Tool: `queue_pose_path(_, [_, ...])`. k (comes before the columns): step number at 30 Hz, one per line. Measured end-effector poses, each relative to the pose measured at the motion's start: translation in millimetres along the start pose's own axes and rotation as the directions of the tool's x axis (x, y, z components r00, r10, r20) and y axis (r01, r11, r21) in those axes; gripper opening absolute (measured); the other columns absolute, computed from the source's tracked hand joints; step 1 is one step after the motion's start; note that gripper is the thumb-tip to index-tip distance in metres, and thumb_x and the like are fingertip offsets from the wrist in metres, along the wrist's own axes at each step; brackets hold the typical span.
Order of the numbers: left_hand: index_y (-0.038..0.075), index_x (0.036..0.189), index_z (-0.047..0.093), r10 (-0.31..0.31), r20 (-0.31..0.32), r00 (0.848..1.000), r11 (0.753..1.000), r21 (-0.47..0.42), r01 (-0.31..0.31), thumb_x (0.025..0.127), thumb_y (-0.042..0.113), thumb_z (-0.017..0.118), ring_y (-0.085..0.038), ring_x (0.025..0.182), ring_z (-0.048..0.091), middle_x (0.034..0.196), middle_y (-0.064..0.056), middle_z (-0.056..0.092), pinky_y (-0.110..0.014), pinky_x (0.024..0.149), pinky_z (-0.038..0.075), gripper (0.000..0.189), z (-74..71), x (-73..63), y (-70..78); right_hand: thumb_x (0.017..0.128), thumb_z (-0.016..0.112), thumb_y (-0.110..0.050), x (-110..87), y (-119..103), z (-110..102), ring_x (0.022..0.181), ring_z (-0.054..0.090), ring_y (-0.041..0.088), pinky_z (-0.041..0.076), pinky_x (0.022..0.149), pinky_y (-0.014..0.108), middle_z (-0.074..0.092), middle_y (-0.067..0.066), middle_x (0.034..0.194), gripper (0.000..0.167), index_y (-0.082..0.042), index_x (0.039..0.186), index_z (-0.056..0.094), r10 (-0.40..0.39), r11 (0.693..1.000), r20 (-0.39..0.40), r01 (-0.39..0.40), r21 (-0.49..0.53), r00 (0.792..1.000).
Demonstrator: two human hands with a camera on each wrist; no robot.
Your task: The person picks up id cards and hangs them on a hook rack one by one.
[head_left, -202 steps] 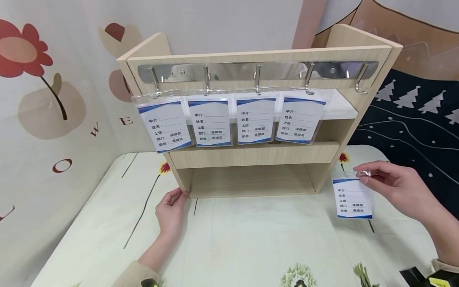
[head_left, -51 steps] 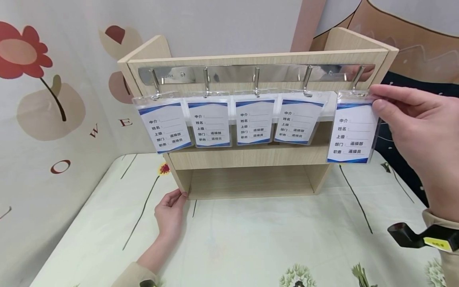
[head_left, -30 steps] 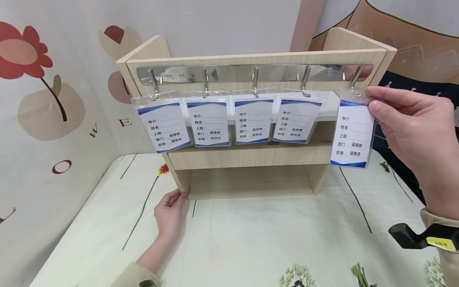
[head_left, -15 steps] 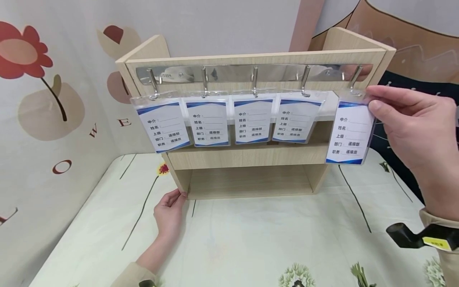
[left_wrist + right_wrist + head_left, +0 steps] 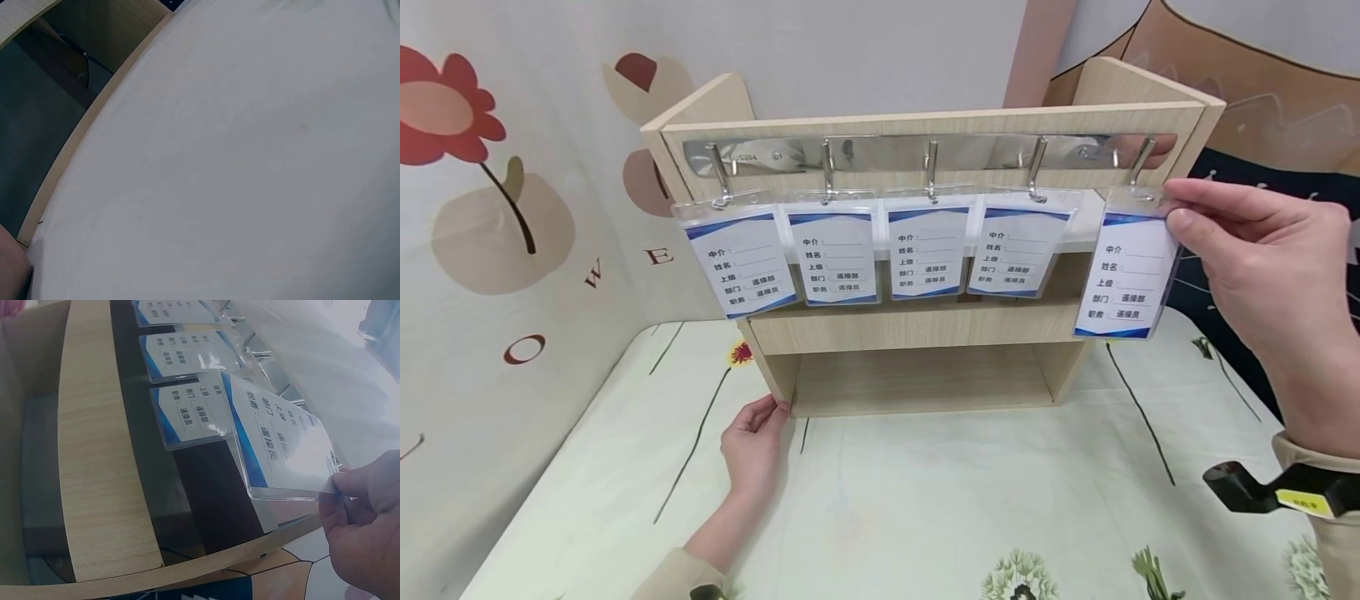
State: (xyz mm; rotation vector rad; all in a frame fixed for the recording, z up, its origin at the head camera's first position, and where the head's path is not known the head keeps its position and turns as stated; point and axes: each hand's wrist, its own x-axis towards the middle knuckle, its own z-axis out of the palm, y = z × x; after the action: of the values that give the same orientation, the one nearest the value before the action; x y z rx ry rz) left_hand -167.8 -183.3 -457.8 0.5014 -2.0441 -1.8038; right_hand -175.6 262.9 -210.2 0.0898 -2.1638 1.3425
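Note:
My right hand (image 5: 1262,275) pinches the upper right corner of a clear badge holder (image 5: 1127,275) between thumb and fingers. Inside it is a white card with blue edges and printed Chinese text. The holder's top edge is right at the tip of the rightmost metal hook (image 5: 1142,162), its bottom tilted to the left. In the right wrist view the same badge holder (image 5: 275,437) slants across the hooks. My left hand (image 5: 754,442) grips the lower left corner of the light wooden shelf (image 5: 925,327) with thumb and fingertips; some of its fingers are hidden.
Several like badge holders, the nearest one (image 5: 1021,250) included, hang from the other hooks of a shiny metal strip (image 5: 880,154) on the shelf's front. Under the shelf spreads a pale tablecloth (image 5: 880,500) with flower prints. A printed curtain (image 5: 550,208) hangs behind.
My right hand has raised the badge holder from low beside the shelf up to the rightmost hook. Lately its lower end has swung slightly left. My left hand stays at the shelf corner.

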Motion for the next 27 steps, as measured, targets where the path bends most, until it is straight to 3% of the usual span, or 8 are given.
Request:
queue_pose_path(13, [-0.007,0.124,0.067,-0.007,0.010,1.000,1.000,0.001,0.007,0.098,0.011,0.069,0.009,0.084,0.066,0.121,-0.023,0.070,-0.010,0.075,0.054,0.032,-2.2,1.1,-0.9,0.099,0.067,-0.011,0.0,-1,1,0.108,0.061,0.009,0.046,0.095,0.010,0.072,-0.007,0.121,0.030,-0.017,0.128,0.073,-0.059,0.998,-0.036,0.058,-0.029,0.998])
queue_pose_path(20, [-0.007,0.124,0.067,-0.007,0.015,1.000,1.000,0.000,0.007,0.098,0.011,0.069,0.009,0.084,0.066,0.123,-0.024,0.069,-0.010,0.076,0.054,0.031,-1.7,1.0,0.1,0.098,0.069,-0.009,3.4,3,3,0.109,0.063,0.011,0.048,0.092,0.010,0.074,-0.004,0.121,0.029,-0.013,0.126,0.074,-0.088,0.996,-0.049,0.090,0.027,0.995])
queue_pose_path(27, [-0.006,0.123,0.067,-0.018,0.013,1.000,1.000,0.003,0.018,0.098,0.010,0.068,0.010,0.084,0.066,0.123,-0.024,0.069,-0.010,0.077,0.054,0.030,-0.5,0.5,0.4,0.096,0.070,0.000,7.4,10,12,0.098,0.067,0.008,0.051,0.086,0.010,0.076,-0.001,0.114,0.027,-0.010,0.119,0.077,-0.168,0.985,-0.087,0.171,0.022,0.982])
